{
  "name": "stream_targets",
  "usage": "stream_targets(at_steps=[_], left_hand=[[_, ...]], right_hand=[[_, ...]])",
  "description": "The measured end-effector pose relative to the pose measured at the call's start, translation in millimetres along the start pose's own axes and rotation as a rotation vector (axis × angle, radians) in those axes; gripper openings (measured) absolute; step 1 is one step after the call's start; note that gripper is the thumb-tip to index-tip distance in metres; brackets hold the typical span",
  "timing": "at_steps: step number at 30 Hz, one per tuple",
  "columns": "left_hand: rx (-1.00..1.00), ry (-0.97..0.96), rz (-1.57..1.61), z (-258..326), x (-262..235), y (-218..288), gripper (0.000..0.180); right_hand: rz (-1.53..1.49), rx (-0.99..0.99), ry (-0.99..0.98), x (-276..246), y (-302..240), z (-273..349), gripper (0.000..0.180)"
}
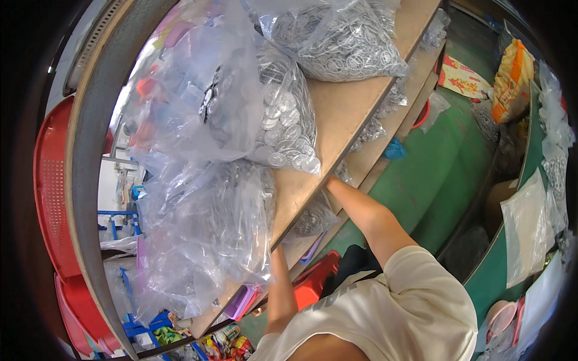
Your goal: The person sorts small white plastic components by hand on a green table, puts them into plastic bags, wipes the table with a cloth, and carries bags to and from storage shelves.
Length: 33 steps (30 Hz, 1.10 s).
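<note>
The person reached both arms up under a wooden shelf that ran from the near left to the far right. The right forearm rose from the pale sleeve toward the shelf's lower edge, and the right hand went out of sight beneath the board, near a small clear bag of silvery metal pieces tucked on the level below. Whether its fingers were apart or together could not be told. The left forearm went up just beside the near edge of the shelf, and the left hand was hidden behind a large crumpled clear plastic bag that hung over the shelf's near left part; its fingers could not be made out either.

On the shelf lay more clear bags: one filled with round silver discs in the middle, and another full of metal rings farther right. A red perforated basket stood at the far left. Below the shelves a green surface stretched to the right, carrying an orange packet and a flat clear bag.
</note>
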<state>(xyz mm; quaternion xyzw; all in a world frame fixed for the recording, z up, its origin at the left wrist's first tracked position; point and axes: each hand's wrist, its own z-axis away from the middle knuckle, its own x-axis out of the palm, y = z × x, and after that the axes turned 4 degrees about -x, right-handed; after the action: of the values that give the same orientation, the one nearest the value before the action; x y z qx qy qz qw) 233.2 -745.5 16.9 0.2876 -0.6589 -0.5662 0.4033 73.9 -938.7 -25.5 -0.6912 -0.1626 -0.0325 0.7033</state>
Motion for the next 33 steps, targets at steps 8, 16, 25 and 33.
stream_targets(at_steps=[8, 16, 25, 33], left_hand=[[-0.164, 0.013, 0.061, 68.4, 46.6, 27.3, 0.033], [-0.153, -0.157, -0.196, 83.7, 29.5, 6.2, 0.032], [-0.162, -0.678, -0.411, 68.2, 40.6, -2.4, 0.050], [-0.155, -0.944, -0.544, 88.8, 55.1, 43.8, 0.047]], right_hand=[[-0.253, -0.054, -0.008, 26.7, 17.8, 47.3, 0.040], [0.032, -0.300, 0.012, 34.6, -45.4, 105.7, 0.031], [0.179, -0.322, -0.230, 17.7, -55.6, 130.8, 0.020], [0.350, -0.429, -0.506, 2.4, -55.7, 160.1, 0.024]])
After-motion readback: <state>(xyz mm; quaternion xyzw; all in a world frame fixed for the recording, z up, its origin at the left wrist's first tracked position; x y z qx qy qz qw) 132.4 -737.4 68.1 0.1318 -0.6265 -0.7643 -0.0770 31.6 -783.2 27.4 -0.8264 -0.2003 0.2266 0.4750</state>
